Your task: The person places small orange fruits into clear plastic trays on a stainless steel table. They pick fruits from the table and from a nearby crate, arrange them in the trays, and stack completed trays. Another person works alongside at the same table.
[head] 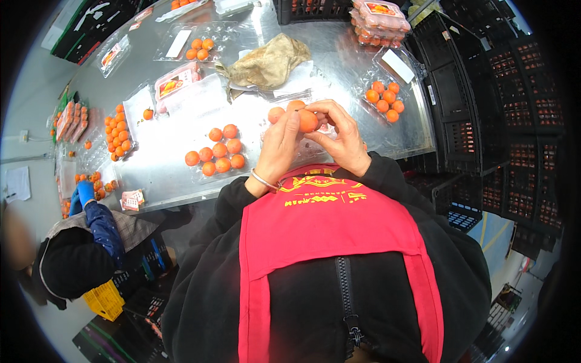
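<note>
Both of my hands hold one orange-coloured round fruit [308,121] over the near part of a metal table [172,187]. My left hand [278,144] grips its left side, a bangle at the wrist; the fingertips of my right hand [338,131] touch its right side. More such fruits [276,115] show just behind my fingers, over clear plastic partly hidden by my hands. To the left, a clear tray [206,174] bears several fruits in rows. Beyond my hands a stained cloth [272,63] lies crumpled on white sheets.
Another open clear pack of fruit [382,102] lies at the right, near stacked closed packs [380,20]. Black crates [454,90] stand along the right edge. Further left are more fruit trays [119,134] and a labelled pack [174,86]. A co-worker's blue-gloved hands [84,195] handle fruit at the far left.
</note>
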`<action>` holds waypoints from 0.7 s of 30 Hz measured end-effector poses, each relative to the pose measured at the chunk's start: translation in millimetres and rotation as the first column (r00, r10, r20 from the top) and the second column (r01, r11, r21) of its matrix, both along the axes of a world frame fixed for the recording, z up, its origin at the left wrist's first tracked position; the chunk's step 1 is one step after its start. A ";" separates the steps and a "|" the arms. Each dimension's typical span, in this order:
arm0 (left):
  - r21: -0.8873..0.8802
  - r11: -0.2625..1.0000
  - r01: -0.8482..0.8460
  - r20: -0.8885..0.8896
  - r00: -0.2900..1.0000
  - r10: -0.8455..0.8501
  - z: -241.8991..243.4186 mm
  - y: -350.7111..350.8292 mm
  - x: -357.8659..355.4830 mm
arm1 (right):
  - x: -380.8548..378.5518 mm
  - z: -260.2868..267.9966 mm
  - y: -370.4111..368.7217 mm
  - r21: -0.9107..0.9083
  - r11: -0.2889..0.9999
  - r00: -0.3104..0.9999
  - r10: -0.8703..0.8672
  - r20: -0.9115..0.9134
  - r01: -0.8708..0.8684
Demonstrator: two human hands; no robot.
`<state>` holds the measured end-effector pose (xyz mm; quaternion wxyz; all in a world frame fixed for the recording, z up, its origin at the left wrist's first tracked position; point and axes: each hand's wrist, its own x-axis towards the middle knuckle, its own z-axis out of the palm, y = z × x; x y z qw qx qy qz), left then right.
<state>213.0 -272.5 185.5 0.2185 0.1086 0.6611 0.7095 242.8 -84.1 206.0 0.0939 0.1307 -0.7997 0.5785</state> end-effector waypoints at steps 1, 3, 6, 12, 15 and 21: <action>0.025 1.000 0.002 0.029 1.000 -0.003 -1.7 -1.9 0.2 | -0.2 1.0 -0.6 -0.023 1.000 1.000 0.001 -0.002 -0.001; 0.096 0.995 0.035 0.076 0.996 -0.042 -4.4 -7.4 -0.7 | -0.6 2.0 -0.5 -0.015 1.000 1.000 0.015 -0.010 -0.015; 0.117 0.991 -0.058 -0.062 0.996 0.066 -8.1 -1.5 2.6 | -0.3 0.7 2.8 -0.070 0.997 0.994 0.050 0.096 -0.043; 0.004 0.982 -0.186 -0.300 0.937 0.179 -4.6 2.3 4.6 | -1.2 -15.1 -0.5 -0.358 0.932 0.958 0.148 0.246 -0.052; 0.037 0.974 -0.223 -0.247 0.942 0.225 -1.1 3.1 6.4 | -0.6 -20.0 -2.5 -0.346 0.937 0.971 0.113 0.210 -0.034; 0.127 0.956 -0.265 -0.242 0.926 0.289 4.9 7.2 10.2 | 2.9 -13.6 -7.1 -0.209 0.977 0.990 0.000 0.139 0.030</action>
